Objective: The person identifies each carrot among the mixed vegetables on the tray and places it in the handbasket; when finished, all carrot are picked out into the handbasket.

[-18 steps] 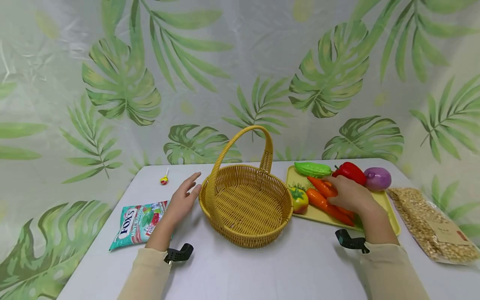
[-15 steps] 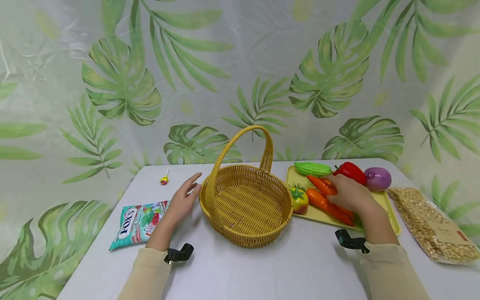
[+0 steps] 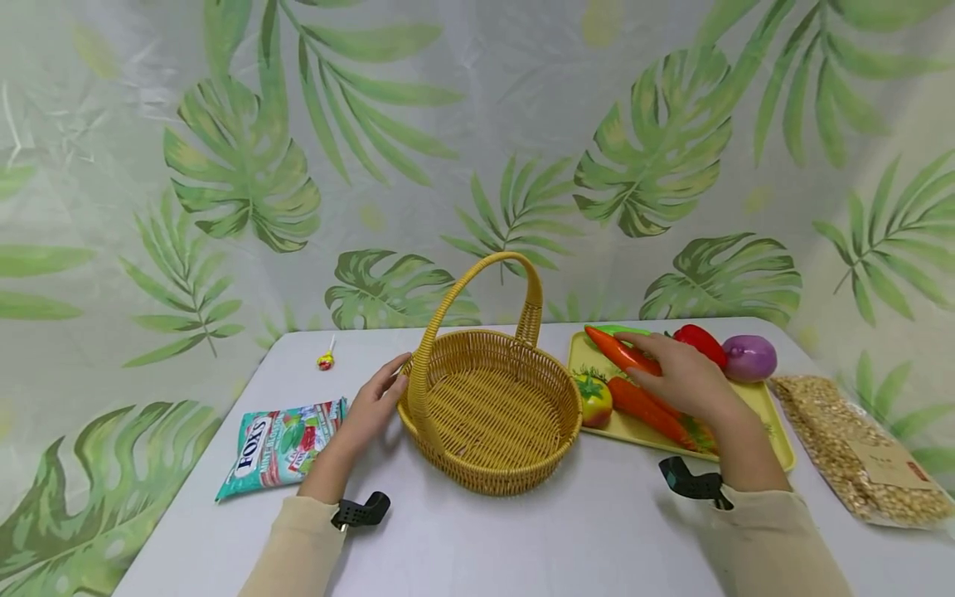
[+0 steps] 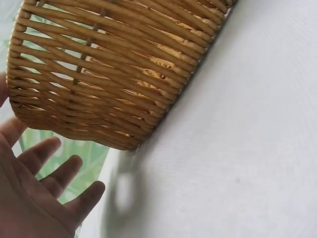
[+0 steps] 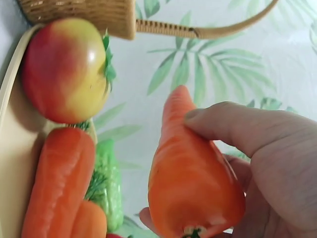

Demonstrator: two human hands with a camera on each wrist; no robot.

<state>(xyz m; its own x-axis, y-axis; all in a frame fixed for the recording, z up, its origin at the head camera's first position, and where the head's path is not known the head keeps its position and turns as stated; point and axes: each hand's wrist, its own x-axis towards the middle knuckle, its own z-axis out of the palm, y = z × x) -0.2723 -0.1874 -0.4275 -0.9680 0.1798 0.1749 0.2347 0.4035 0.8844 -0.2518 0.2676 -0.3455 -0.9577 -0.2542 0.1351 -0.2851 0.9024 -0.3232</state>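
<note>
My right hand (image 3: 690, 377) grips an orange carrot (image 5: 190, 173), thumb on one side and fingers on the other, raised over the yellow tray (image 3: 779, 431). Beneath it more carrots (image 3: 649, 410) lie on the tray beside a red-and-yellow tomato (image 3: 594, 400). My left hand (image 3: 376, 402) is at the left side of the wicker basket (image 3: 492, 477), near the foot of its arched handle. Thumb and forefinger are at the rim in the left wrist view, the other fingers (image 4: 64, 171) spread loosely apart from the weave. Whether they press the rim I cannot tell.
A bitter melon (image 5: 108, 186), a red bell pepper (image 3: 701, 344) and a purple eggplant (image 3: 749, 358) share the tray. To its right lies a bag of grains (image 3: 850, 439). On the left are a teal candy bag (image 3: 279, 448) and a lollipop (image 3: 326, 361).
The carrot in my right hand has risen off the others and shifted up and left. My left hand has moved slightly right, against or close to the basket's rim.
</note>
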